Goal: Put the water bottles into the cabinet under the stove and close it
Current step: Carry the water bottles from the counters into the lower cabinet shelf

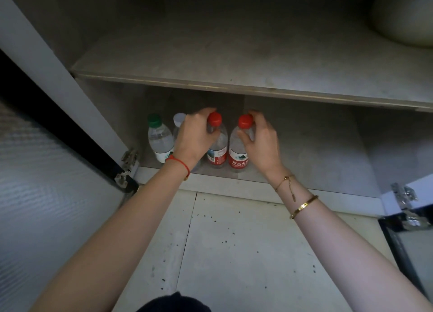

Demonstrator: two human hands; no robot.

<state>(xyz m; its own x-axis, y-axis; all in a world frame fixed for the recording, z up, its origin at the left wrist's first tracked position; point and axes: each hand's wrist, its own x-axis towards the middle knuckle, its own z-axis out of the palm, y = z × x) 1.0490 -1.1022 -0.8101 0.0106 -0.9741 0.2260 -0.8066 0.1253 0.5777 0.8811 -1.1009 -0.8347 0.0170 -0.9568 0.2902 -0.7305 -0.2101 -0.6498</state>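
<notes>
Several water bottles stand upright in a row on the bottom shelf (pixel 316 152) of the open cabinet. A green-capped bottle (pixel 159 140) is at the left, and a white-capped bottle (pixel 178 121) stands beside it, mostly hidden behind my left hand. My left hand (pixel 194 138) wraps the neck of a red-capped bottle (pixel 218 152). My right hand (pixel 260 143) grips the neck of a second red-capped bottle (pixel 237 154) just to its right. Both red-capped bottles rest on the shelf.
The upper shelf (pixel 234 61) juts out above the bottles, with a pale rounded vessel (pixel 405 16) at its right end. The left cabinet door (pixel 35 171) is swung open, its hinges (pixel 126 164) showing. The right door (pixel 412 241) is also open. Speckled floor tiles (pixel 234 253) lie below.
</notes>
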